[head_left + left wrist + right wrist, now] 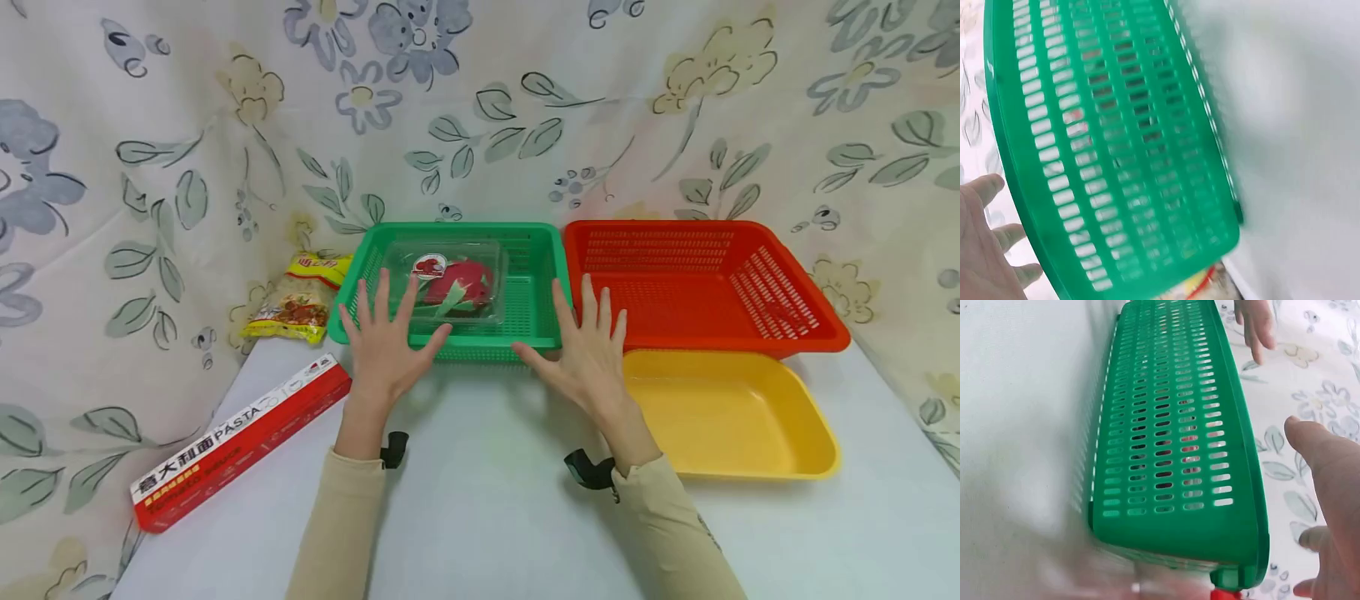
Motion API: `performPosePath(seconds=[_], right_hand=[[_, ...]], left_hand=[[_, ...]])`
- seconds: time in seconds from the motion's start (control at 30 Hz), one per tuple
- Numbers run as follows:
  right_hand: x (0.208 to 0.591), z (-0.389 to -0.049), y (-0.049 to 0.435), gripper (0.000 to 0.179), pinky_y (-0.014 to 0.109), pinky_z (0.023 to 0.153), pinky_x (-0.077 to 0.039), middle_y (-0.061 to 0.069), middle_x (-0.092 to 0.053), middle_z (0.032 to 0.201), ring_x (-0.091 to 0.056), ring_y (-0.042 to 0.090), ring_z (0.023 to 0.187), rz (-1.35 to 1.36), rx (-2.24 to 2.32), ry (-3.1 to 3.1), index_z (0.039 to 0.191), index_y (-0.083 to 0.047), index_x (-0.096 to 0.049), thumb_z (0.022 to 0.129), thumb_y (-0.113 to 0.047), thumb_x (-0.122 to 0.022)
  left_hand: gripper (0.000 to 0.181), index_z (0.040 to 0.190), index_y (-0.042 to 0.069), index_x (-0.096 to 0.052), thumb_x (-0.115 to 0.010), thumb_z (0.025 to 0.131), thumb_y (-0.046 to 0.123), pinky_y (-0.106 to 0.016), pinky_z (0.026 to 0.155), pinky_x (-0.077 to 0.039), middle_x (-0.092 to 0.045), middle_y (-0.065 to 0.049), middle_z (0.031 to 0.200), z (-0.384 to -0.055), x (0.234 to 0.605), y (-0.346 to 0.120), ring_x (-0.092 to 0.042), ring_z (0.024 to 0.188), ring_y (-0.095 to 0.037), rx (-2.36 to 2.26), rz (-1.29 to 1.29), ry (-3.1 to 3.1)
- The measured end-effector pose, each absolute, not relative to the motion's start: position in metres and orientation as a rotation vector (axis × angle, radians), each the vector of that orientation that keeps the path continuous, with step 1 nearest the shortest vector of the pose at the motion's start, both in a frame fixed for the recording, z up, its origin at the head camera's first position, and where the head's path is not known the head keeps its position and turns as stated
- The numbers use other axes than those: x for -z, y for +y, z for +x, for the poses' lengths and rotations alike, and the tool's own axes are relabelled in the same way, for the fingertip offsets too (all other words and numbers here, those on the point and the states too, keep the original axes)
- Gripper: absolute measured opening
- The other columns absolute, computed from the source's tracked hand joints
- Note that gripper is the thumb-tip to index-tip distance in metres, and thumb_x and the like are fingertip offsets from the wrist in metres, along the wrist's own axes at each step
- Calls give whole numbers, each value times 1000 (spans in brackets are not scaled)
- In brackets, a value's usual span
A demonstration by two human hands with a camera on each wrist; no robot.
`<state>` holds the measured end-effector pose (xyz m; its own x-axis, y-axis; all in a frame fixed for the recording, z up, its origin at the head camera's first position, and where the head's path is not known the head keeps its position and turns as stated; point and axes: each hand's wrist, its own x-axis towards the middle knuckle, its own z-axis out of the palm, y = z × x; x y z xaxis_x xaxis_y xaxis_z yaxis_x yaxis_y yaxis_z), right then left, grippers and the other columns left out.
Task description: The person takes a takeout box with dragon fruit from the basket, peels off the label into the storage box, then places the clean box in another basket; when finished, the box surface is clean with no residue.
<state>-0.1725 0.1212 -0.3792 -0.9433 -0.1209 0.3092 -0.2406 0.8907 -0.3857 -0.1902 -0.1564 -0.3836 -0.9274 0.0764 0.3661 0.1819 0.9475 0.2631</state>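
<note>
On a clock face centred between the left hand (386,350) and right hand (588,360), one green basket (534,292) is seen at 12, one red basket (667,304) at 2, one yellow tray (727,417) at 4, one pasta box (242,444) at 8, one bag (296,304) at 10. In the green basket, one fruit (468,281) is enclosed by one clear box (430,267). The white tabletop (472,508) is backed by flowered cloth (487,50). Both hands are spread wide, nothing gripped.

Red basket (667,302) behind a yellow tray (723,421); pasta box (242,446) near a bag (296,302)
</note>
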Motion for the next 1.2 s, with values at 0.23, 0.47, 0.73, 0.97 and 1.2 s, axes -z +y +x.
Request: performPosePath(seconds=[0.23, 0.47, 0.73, 0.97, 1.2], right_hand=[[380, -171, 117, 98, 68, 112, -4, 17, -4, 164, -4, 46, 147, 339, -686, -2783, 160, -21, -16, 84, -64, -62], [380, -172, 109, 95, 67, 112, -8, 19, -8, 163, -9, 46, 146, 398, -735, -2764, 159, -18, -18, 87, -62, -61], [368, -178, 88, 90, 67, 109, -22, 17, -13, 162, -18, 41, 145, 440, -933, -2735, 158, -17, -22, 88, -56, -63], [357, -209, 68, 81, 64, 107, -31, 14, -16, 161, -23, 35, 144, 323, -1343, -2737, 157, -19, -26, 92, -55, -58], [358, -237, 54, 73, 60, 111, -26, 17, -16, 160, -19, 35, 145, 204, -1597, -2764, 157, -15, -25, 98, -49, -52]], left_hand=[[84, 159, 27, -19, -42, 91, 70, -68, 111, 1, -3, -12, 165, -193, 385, -188, 1, 148, -41, 488, -87, -2732], [85, 159, 26, -21, -43, 90, 71, -65, 113, -4, -5, -10, 165, -195, 387, -211, 0, 148, -41, 573, -17, -2694], [86, 158, 24, -25, -46, 89, 71, -67, 111, -13, -10, -11, 164, -196, 395, -221, -8, 147, -44, 678, -25, -2679], [87, 157, 25, -27, -54, 87, 68, -66, 105, -29, -17, -10, 163, -199, 401, -222, -24, 142, -41, 761, -23, -2695], [83, 155, 25, -35, -61, 85, 63, -65, 106, -29, -19, -7, 162, -198, 403, -227, -25, 143, -38, 912, -25, -2656]])
